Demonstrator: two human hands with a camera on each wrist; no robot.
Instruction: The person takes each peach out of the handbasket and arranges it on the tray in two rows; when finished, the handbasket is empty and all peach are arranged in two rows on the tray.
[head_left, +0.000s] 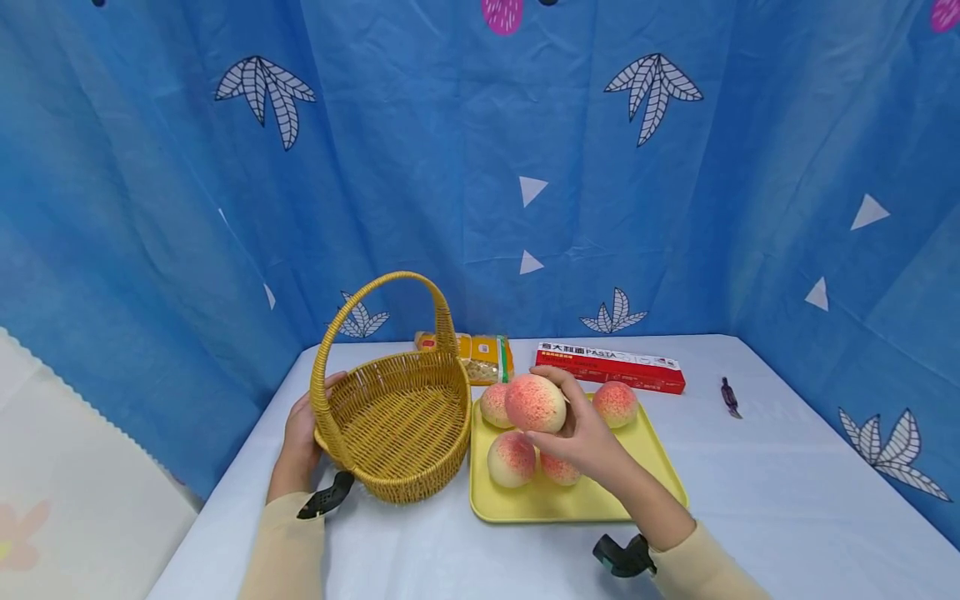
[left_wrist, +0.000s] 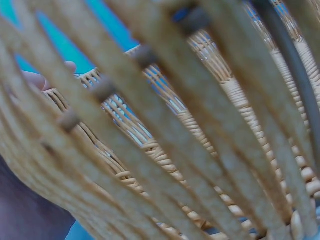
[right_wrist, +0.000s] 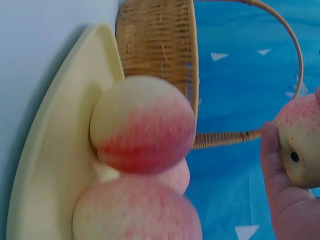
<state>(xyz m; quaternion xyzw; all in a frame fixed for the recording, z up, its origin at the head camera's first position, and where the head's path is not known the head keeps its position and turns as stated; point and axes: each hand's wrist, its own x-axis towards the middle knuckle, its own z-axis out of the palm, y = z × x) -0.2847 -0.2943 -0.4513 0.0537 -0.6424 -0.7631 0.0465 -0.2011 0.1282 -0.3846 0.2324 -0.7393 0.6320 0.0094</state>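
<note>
My right hand (head_left: 588,433) grips a pink-and-cream peach (head_left: 535,403) between thumb and fingers, raised over the yellow tray (head_left: 615,502). A small dark hole shows on that peach (right_wrist: 302,150) in the right wrist view. On the tray lie several more peaches (head_left: 512,459), one partly hidden under my hand. To the left stands a woven basket (head_left: 397,425) with a tall arched handle, nothing inside. My left hand (head_left: 302,433) holds its left side, fingers at the rim; in the left wrist view the basket's slats (left_wrist: 165,130) cover most of that hand.
Behind the basket and tray lie a yellow pasta bag (head_left: 483,358) and a red-and-white pasta box (head_left: 607,367). A small dark wrapped candy (head_left: 729,397) sits on the white table (head_left: 795,483) at right. Blue patterned cloth (head_left: 465,167) hangs around the back and sides.
</note>
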